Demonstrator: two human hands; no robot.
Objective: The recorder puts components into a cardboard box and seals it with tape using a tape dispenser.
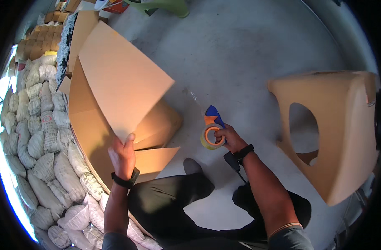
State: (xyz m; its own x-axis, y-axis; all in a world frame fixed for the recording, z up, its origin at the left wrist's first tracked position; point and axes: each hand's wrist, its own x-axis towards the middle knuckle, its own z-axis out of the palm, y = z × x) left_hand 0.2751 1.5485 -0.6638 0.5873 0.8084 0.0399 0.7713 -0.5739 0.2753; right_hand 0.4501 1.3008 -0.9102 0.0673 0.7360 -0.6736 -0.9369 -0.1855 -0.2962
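Observation:
A large open cardboard box [84, 106] stands at my left, its long flap [121, 68] raised and slanting up to the right. My left hand [123, 156] is closed on the flap's near end, thumb on top, with the other fingers partly blurred. Another flap [157, 160] sticks out to the right just below that hand. My right hand [230, 138] grips a tape dispenser [212, 114] with a blue and orange head, held over the floor to the right of the box. A roll of clear yellowish tape [207, 143] sits on it around an orange hub.
White woven sacks [48, 129] are piled along the left, beyond the box. A brown moulded piece [340, 125] with an oval opening stands on the grey floor [248, 50] at the right. A green plastic stool [169, 6] is at the far edge. My legs [165, 200] are bent below my hands.

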